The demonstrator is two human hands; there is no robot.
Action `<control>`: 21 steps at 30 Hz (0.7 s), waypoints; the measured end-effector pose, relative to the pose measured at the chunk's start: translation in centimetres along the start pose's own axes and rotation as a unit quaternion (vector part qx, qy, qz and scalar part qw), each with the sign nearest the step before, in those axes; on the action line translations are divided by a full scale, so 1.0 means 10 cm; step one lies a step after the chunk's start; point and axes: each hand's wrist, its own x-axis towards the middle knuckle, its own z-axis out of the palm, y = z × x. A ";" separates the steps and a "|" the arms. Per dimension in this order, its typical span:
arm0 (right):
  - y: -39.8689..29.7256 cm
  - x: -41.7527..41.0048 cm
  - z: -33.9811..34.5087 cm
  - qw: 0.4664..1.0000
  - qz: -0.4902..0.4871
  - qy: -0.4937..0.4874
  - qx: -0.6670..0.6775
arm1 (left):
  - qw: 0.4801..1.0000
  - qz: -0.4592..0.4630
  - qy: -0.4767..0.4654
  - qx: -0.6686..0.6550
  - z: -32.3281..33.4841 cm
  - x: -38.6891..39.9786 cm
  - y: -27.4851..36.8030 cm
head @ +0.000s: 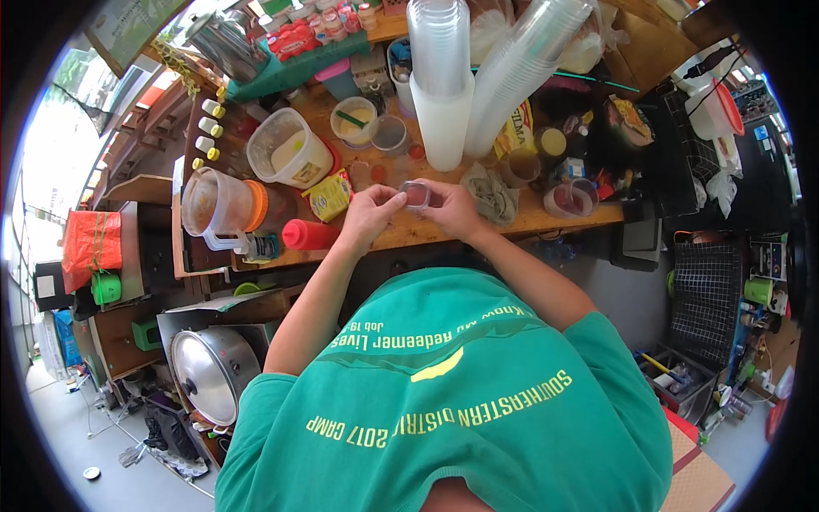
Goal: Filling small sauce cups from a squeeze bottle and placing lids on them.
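Note:
Both hands meet over the front of the wooden counter (409, 233), holding a small clear plastic cup (417, 194) between them. My left hand (373, 214) pinches its left rim; my right hand (451, 208) grips its right side. Small cups with red contents (379, 173) stand just beyond. A grey cloth (491, 193) lies right of my right hand. To the left are a yellow packet (327, 196) and a red squeeze bottle (310, 235) on its side. Tall stacks of clear plastic cups (441, 115) rise behind the hands.
A plastic pitcher (214, 205) and a square tub (288, 147) stand at the left. Behind are a tub with a green-handled utensil (354, 120) and a round clear container (388, 134). A container with dark red contents (572, 198) sits near the right front edge.

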 end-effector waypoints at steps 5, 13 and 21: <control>0.37 0.01 0.04 0.946 0.083 -0.051 -0.309 | 0.991 -0.126 -0.001 0.035 -0.02 0.04 -0.89; 1.35 -0.08 0.08 0.929 0.365 0.025 -0.051 | 0.975 -0.132 0.034 0.173 0.05 0.09 -2.13; 1.23 -0.13 0.17 0.935 0.337 0.019 -0.109 | 0.968 -0.168 -0.078 0.168 -0.06 0.13 -1.85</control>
